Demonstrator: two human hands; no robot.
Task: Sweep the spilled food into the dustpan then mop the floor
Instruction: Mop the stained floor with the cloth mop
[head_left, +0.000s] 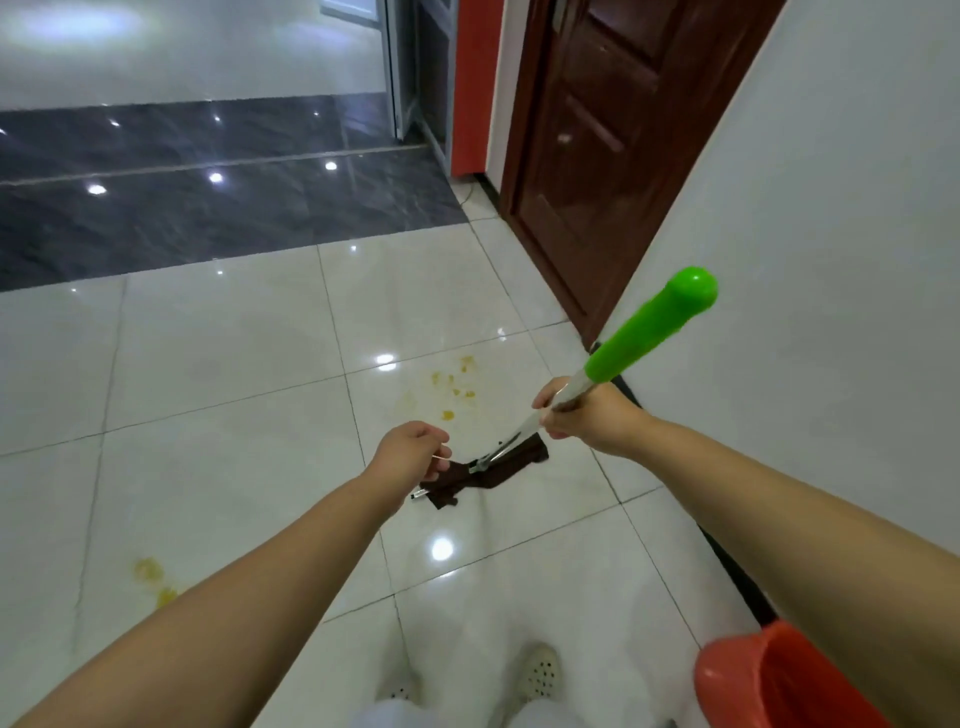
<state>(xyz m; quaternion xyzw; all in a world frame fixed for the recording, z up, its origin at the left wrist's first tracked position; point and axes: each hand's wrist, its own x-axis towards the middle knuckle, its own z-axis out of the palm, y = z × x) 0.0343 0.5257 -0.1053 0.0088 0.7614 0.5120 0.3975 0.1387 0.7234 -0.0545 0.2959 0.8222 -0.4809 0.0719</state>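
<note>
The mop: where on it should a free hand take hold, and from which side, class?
Grip the bare metal shaft of the mop, between the right hand and the brown cloth head, coming from the left. The shaft slants that way, and the left hand hovers beside it.

— Floor (218, 364)? Glossy pale tile, mirror-bright; dark polished stone (208, 197) at upper left.
— Mop (524, 431)? Shiny metal shaft, smooth green plastic grip (649, 325), limp brown cloth (488, 470).
— Door (597, 135)? Varnished dark wood. Wall (831, 208) matt white. Bucket (779, 680), lower right, smooth red plastic.
</note>
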